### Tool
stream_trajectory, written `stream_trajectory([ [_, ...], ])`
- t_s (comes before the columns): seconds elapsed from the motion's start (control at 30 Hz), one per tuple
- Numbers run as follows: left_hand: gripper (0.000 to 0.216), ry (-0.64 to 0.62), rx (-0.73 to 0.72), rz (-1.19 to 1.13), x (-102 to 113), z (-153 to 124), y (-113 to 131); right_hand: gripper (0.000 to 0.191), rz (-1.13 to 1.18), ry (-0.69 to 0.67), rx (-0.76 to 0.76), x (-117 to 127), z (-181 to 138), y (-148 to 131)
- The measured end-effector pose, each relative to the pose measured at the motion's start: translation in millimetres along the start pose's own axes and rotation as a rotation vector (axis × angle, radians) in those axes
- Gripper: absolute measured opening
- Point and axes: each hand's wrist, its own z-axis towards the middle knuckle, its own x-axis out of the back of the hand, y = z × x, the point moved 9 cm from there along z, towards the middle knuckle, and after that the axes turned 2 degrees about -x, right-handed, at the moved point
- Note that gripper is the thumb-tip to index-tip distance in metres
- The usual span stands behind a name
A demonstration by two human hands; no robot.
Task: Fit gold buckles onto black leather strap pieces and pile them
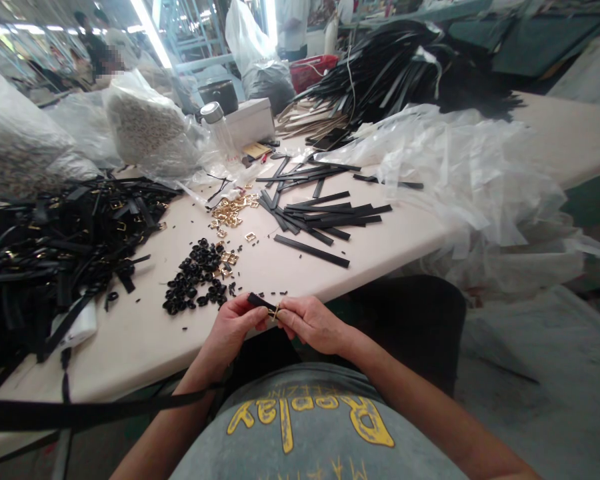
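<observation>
The left hand (233, 325) and the right hand (311, 324) meet fingertip to fingertip just off the near edge of the table (145, 340), above the person's lap. The left thumb and forefinger are pressed together on the end of a short black strap (259, 301), which slants up and away from the pinch toward the table. The right hand's fingertips are closed on a small gold buckle (277, 311), which sits right between the two hands and touches the strap where they meet.

Just beyond the grip, slightly to its left, lies a heap of small black loops (197, 277) with a few gold pieces mixed in. Farther out past that is a scatter of gold buckles (230, 212). Beyond the grip and to its right, loose black strips (325, 217) lie criss-crossed on the tabletop. Well to the left of the hands is a big tangle of black straps with buckles (55, 247). To the far right, crumpled clear plastic (455, 173) spills over the table edge.
</observation>
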Motion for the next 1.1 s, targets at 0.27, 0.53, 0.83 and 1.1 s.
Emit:
stream_trajectory([
  [0.27,0.026,-0.012,0.051,-0.023,-4,0,-7,0.031,-0.059,-0.028,0.081,-4,2,-6],
  [0.53,0.026,0.000,0.018,0.033,-5,-2,-12,0.030,-0.003,-0.007,0.066,-4,0,-9],
  [0.83,0.020,-0.074,0.011,-0.031,-5,-10,-7,0.042,0.285,-0.116,-0.015,-12,-1,2],
  [1.1,0.026,-0.137,0.028,-0.074,-14,-9,-3,0.046,0.301,-0.205,0.020,-20,-3,-3],
])
